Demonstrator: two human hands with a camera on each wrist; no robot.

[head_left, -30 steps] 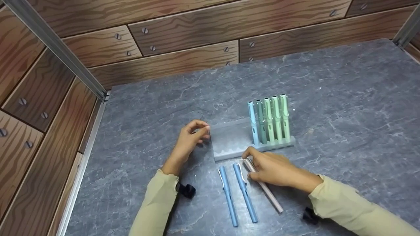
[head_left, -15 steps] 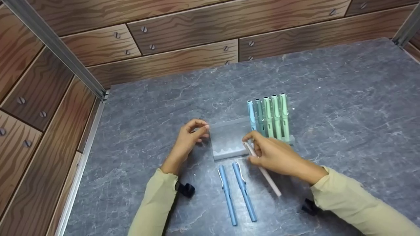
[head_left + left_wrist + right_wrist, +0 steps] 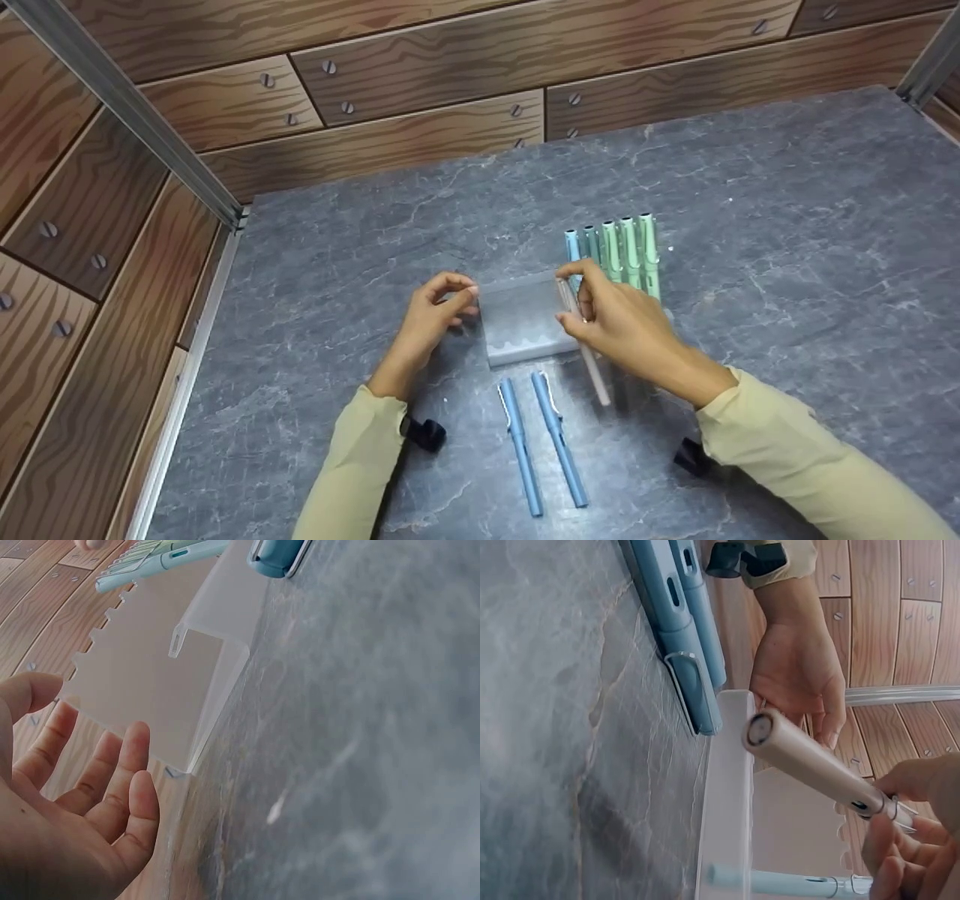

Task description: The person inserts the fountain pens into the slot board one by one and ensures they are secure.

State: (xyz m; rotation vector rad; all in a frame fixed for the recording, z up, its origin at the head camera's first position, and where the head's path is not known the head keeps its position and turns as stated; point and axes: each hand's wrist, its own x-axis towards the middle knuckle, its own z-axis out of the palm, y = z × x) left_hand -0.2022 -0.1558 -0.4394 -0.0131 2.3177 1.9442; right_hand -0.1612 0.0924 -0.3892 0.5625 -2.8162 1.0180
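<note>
Just brought the pale pink pen (image 3: 593, 369) up off the table (image 3: 337, 255) toward the clear rack (image 3: 521, 319), near the light-blue pen (image 3: 572, 244). Tilted, with its lower end out front. Pinching it with the right hand (image 3: 624, 315), rack corner with the left hand (image 3: 431, 322). Looks mid-transfer: not seated in any slot yet.

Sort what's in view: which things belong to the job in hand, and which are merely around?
Likely the job:
pink pen in the right hand
clear stand
five standing pens
two blue pens

Likely just around:
wood-patterned walls
metal post
black wrist devices
</note>
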